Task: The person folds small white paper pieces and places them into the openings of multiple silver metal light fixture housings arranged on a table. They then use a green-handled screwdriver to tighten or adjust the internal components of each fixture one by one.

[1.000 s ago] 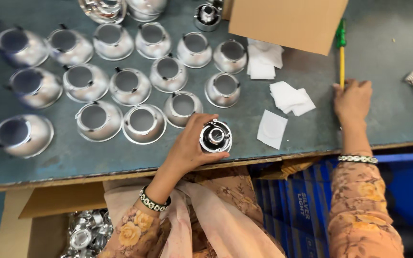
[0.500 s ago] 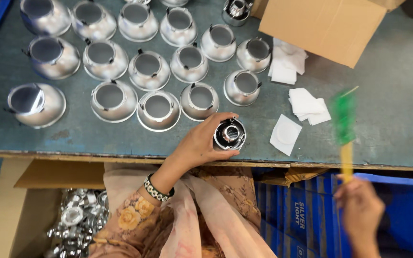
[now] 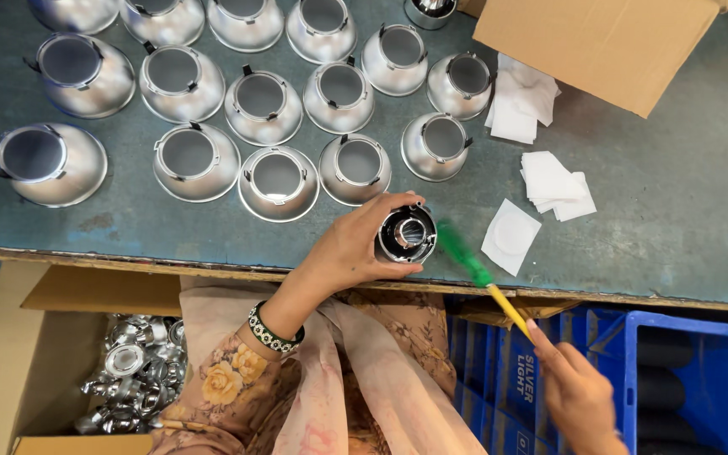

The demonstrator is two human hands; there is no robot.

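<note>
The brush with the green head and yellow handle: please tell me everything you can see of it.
The brush is slim, with a green bristle head and a yellow handle that looks like plastic or painted wood. It lies slanted, head up-left and handle down-right. The right hand grips the handle's lower end. The green head, blurred, meets the side of the shiny metal reflector that the left hand holds at the edge of the table.

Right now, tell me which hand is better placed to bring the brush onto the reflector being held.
Right. The right hand already grips the yellow-handled brush, whose green bristles sit beside the shiny reflector. The left hand is wrapped around that reflector at the table edge, so it is occupied.
</note>
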